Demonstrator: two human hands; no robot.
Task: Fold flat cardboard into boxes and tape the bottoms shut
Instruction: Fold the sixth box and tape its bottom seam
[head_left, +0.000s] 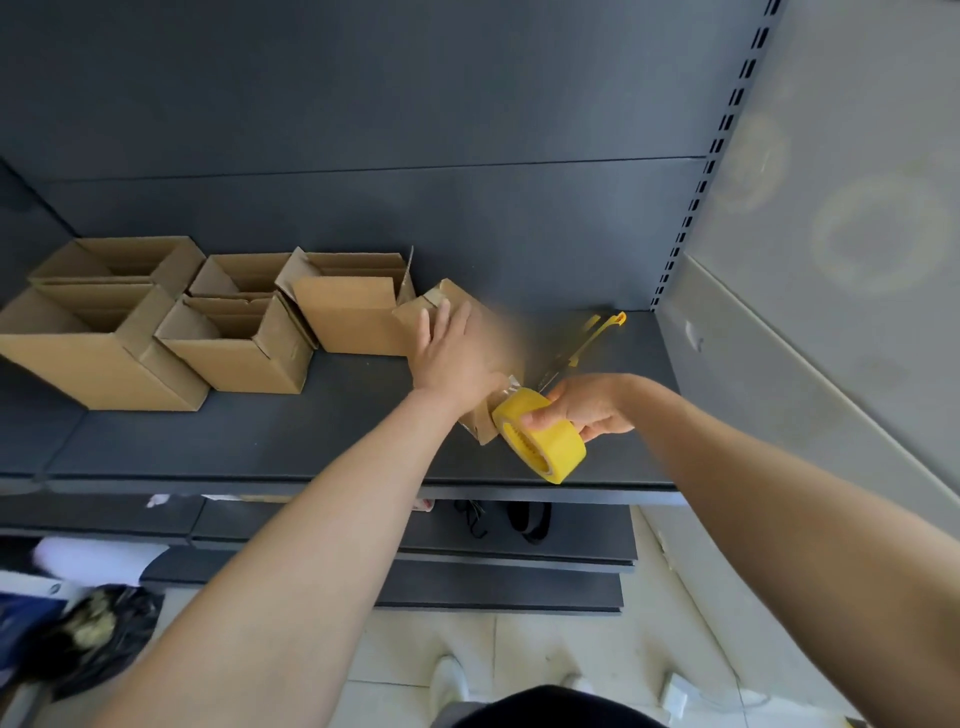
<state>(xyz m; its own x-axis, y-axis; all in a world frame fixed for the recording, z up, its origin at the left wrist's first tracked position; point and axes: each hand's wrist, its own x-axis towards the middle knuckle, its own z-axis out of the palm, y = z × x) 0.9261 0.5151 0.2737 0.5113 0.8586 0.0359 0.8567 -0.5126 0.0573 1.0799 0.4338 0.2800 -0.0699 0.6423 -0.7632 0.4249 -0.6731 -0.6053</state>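
Note:
A small brown cardboard box (488, 322) lies blurred on the dark shelf (260, 441), bottom side up. My left hand (452, 353) presses flat on top of it with straight fingers. My right hand (587, 408) grips a yellow roll of tape (540, 436) at the box's near corner. A clear strip of tape (511, 383) runs from the roll onto the box. The box's near end is partly hidden by the roll and my left wrist.
Several folded open boxes (239, 332) stand in a group at the shelf's left and middle. A yellow-handled cutter (597, 332) lies behind my right hand. A slotted upright (711, 171) and a grey wall close the right side. Lower shelves and a tiled floor lie below.

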